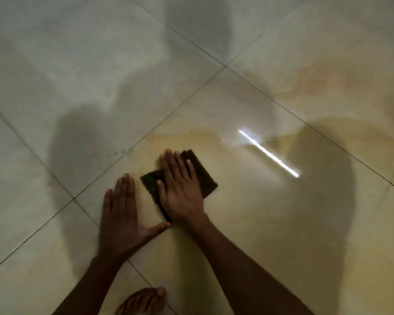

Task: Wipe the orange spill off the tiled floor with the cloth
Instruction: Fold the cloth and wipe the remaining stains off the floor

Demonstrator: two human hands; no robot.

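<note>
Glossy pale tiled floor (100, 87) carries a faint orange-yellow spill film (214, 137), spreading beyond and right of the cloth, largely unwiped | dark green folded cloth (206, 176) pinned under flat, open right hand (180, 187) | left hand (121, 214) splayed empty on tile, just left of the cloth | job looks early.

The glossy tiled floor (100, 71) carries a pale orange-yellow spill (214, 135) smeared across the middle tile. A dark cloth (205, 176) lies flat on it, pressed by the right hand (180, 189). The left hand (121, 219) rests palm-down just beside it; a bare foot (143, 301) stands near the bottom edge.
</note>
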